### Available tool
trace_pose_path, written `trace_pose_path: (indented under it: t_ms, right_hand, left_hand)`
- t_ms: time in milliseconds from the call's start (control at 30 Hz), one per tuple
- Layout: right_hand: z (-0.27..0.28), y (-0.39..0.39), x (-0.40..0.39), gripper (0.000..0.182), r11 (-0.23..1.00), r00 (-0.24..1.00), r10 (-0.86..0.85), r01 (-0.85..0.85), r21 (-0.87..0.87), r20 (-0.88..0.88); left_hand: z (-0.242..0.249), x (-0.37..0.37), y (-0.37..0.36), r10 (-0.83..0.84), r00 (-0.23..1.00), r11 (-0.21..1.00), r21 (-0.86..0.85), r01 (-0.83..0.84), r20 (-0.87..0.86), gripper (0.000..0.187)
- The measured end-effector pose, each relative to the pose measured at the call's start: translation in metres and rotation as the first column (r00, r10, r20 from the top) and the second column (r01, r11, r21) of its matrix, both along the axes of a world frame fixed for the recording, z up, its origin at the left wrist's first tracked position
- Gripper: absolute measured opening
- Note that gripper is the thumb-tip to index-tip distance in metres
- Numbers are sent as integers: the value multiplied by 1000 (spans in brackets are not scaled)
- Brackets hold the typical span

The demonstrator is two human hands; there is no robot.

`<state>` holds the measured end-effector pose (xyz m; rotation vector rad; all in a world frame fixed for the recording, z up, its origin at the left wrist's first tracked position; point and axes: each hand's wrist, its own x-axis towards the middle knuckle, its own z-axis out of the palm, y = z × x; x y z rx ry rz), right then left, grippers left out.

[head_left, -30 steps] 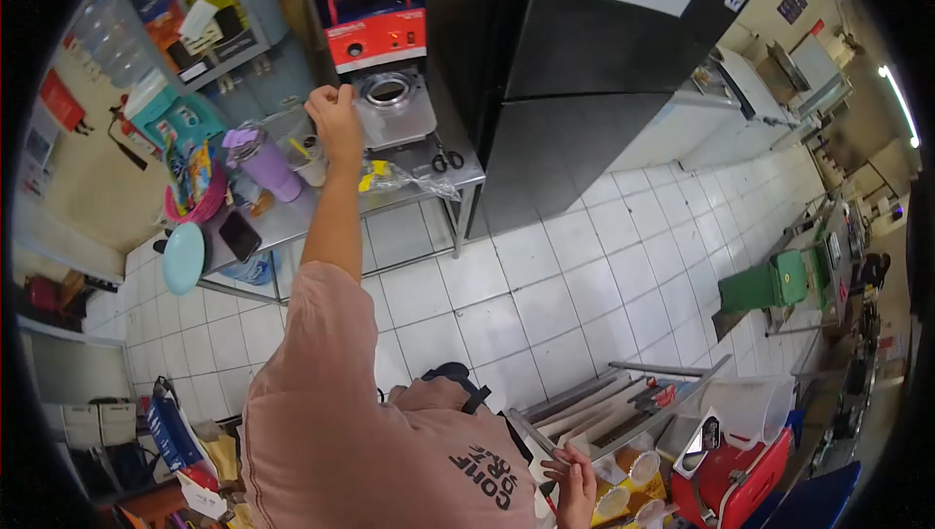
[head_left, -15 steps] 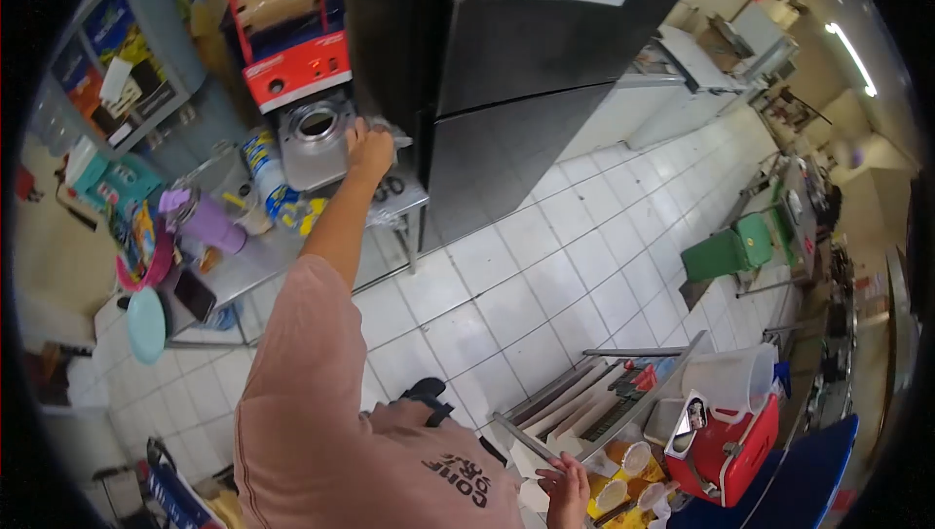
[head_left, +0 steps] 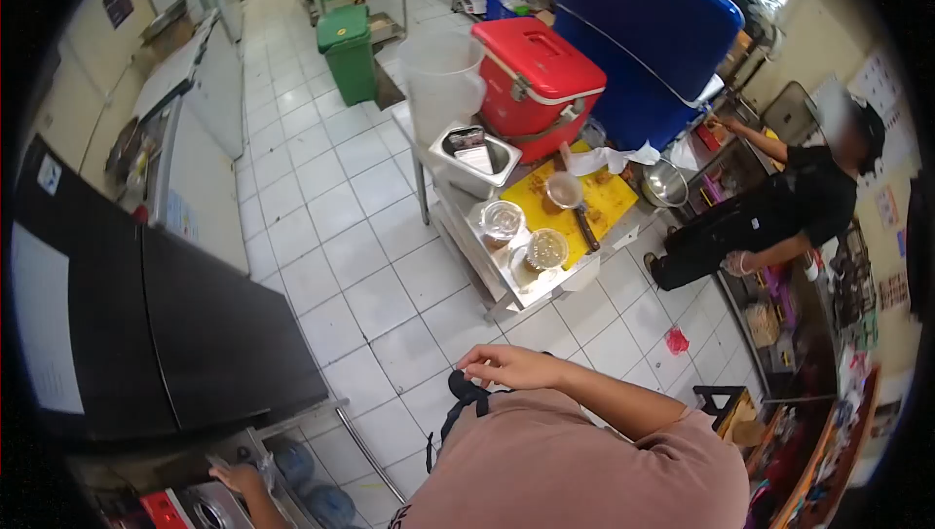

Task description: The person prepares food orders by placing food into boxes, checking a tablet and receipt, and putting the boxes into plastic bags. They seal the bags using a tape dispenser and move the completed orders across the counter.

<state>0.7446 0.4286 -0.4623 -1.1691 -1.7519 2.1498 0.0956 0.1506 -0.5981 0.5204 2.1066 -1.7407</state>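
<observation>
My left hand (head_left: 240,479) is at the bottom left, beside the red and silver machine (head_left: 185,510). Its fingers look closed near some clear plastic (head_left: 247,454); what they grip is partly hidden. In front of my body hangs my right hand (head_left: 508,366), fingers loosely bent and apart, holding nothing. Ahead of it stands a metal table (head_left: 499,297). On that table are lidded plastic cups (head_left: 545,249), another cup (head_left: 563,191) on a yellow cutting board (head_left: 616,200), and a knife (head_left: 587,228) with a dark handle.
A steel container (head_left: 474,161) with a phone, a clear pitcher (head_left: 440,86) and a red cooler (head_left: 536,81) crowd the table. Behind rises a large blue cooler (head_left: 643,13). Another person (head_left: 789,203) stands at right. A dark refrigerator (head_left: 209,324) stands left; a green bin (head_left: 348,56) is farther off.
My view has swung right, from the machine toward the table and the other person. My right hand now shows before my body; my left hand stays by the machine.
</observation>
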Motion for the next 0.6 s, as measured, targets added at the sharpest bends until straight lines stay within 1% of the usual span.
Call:
trace_pose_path:
  t_ms: [67,100,167,200,233,267,300,333,367,400,433,467,500,533,567,600]
  right_hand:
    - [-11,0,12,41,999,1000,2,-2,47,-4]
    - [-14,-3,17,41,997,1000,-9,11,76,-15]
    - [-17,-8,36,41,986,997,-69,72,151,-23]
    - [-17,-12,47,42,986,992,-126,124,116,8]
    - [-21,-17,60,42,972,981,-194,190,139,18]
    - [-32,-22,73,43,960,970,-242,237,148,20]
    - [-40,-31,80,43,957,965,-261,255,139,20]
    - [-37,-35,88,45,947,949,-314,313,66,13]
    - [-35,-40,95,44,935,934,-352,354,-8,63]
    - [-38,-45,101,43,920,916,-390,392,-5,93]
    - [-27,-48,107,42,916,909,-400,401,13,117]
    - [-40,-54,115,41,913,906,-408,406,48,108]
    - [-54,-63,121,41,907,902,-420,413,86,104]
    - [-61,-73,128,41,913,908,-405,397,95,102]
    - [-63,-80,138,42,914,911,-400,388,115,104]
    - [-67,-87,150,42,912,909,-402,386,140,109]
  left_hand:
    - [-25,-30,0,59,986,993,108,-43,-155,58]
    - [-22,-32,11,40,984,994,106,-22,-172,55]
    - [-14,-22,59,-139,987,953,261,155,-80,49]
    - [-5,-10,82,-259,966,898,371,237,10,47]
    - [10,5,99,-396,911,817,498,291,116,44]
    - [26,23,114,-550,804,716,623,315,226,41]
    - [39,42,124,-708,637,595,744,305,305,39]
    - [55,71,141,-819,490,457,857,238,300,36]
    - [80,116,162,-886,390,332,931,152,252,34]
    - [147,223,210,-750,532,319,919,-231,394,25]
    - [143,263,230,-873,408,185,956,-229,267,21]
    - [163,324,257,-936,265,176,960,-218,232,22]
    - [149,368,275,-953,211,153,947,-284,217,30]
    - [142,428,291,-979,141,73,894,-441,150,46]
    - [121,475,305,-996,29,58,865,-499,84,65]
    - [113,530,309,-996,59,23,839,-543,66,74]
